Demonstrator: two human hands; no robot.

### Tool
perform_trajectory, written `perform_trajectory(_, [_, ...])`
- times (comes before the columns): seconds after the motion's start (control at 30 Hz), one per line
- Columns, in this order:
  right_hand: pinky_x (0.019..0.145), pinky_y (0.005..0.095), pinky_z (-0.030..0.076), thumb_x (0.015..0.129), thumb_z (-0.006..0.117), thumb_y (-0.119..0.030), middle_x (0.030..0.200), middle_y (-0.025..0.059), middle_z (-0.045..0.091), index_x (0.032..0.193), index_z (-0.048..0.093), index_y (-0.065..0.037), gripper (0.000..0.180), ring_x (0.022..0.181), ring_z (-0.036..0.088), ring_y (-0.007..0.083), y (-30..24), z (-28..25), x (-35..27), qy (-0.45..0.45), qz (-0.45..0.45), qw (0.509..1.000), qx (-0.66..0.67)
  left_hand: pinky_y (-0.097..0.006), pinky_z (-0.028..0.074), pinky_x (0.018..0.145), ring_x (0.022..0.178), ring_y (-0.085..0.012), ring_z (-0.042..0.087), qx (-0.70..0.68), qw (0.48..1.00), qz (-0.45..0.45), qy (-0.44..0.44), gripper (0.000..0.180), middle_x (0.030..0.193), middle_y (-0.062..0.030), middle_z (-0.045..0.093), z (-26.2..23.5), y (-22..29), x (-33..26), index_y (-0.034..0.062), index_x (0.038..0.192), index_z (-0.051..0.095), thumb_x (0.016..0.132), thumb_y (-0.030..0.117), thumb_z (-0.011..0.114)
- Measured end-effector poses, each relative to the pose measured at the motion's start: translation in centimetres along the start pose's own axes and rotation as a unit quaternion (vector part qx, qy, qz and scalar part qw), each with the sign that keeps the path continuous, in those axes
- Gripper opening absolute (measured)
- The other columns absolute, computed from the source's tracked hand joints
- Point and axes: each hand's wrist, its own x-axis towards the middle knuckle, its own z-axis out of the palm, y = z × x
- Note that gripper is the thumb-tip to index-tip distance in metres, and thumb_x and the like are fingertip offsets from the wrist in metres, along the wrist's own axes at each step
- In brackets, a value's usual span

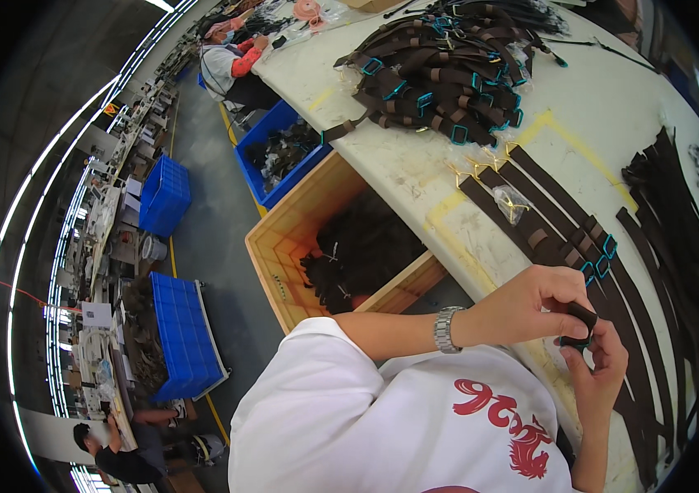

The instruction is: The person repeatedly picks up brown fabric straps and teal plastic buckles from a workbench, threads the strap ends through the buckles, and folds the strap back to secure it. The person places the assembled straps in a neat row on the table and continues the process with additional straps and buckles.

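Note:
My left hand (522,308), with a metal watch (445,329) at the wrist, pinches a dark brown strap (582,315) near the table's front edge. My right hand (600,366) grips the same strap from the other side, thumb and fingers closed around it. The strap is folded between the hands, with a bit of teal showing at its side; my fingers hide the rest. Just beyond them lie several long brown straps (522,197) side by side, with gold hooks (481,170) at the far ends and teal buckles (602,261) near my hands.
A large heap of brown straps with teal buckles (440,74) covers the table's far part. Black straps (670,205) lie at right. Left of the table stand an orange crate (271,263) and a blue bin (255,177). A person (230,70) sits beyond.

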Motion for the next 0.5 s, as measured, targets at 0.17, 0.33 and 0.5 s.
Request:
perform_trajectory(0.17, [0.077,0.0423,0.045,0.067,0.082,0.003,0.099,0.0112,0.071,0.087,0.058,-0.002,0.031,0.09,0.056,0.0342,-3.4,-1.9,3.3,0.075,-0.303,0.894,-0.322,-0.023,0.051,0.057,0.066,-0.0096,0.067,-0.131,0.989,-0.02,-0.058,0.013,0.096,-0.0079,0.073,-0.9,4.4,1.3,-0.003,0.108,0.076,0.096,0.001,0.077])
perform_trajectory(0.33, [0.075,0.0405,0.051,0.078,0.087,-0.004,0.11,0.0181,0.077,0.103,0.055,-0.003,0.04,0.086,0.066,0.0348,-5.2,-2.8,4.9,0.056,-0.444,0.841,-0.303,-0.022,0.049,0.048,0.056,-0.0092,0.066,-0.185,0.969,-0.116,-0.116,0.009,0.088,-0.0104,0.08,-1.6,7.4,2.7,-0.0037,0.102,0.077,0.093,-0.002,0.077])
perform_trajectory(0.5, [0.079,0.0374,0.055,0.084,0.084,-0.005,0.104,0.0165,0.075,0.122,0.062,0.0,0.044,0.087,0.07,0.0295,-2.5,0.0,3.4,-0.108,-0.099,0.984,-0.102,-0.026,0.047,0.057,0.062,-0.0095,0.068,0.111,0.967,-0.199,-0.111,0.01,0.075,-0.0059,0.077,-3.6,7.7,1.3,-0.0011,0.09,0.077,0.088,0.005,0.085])
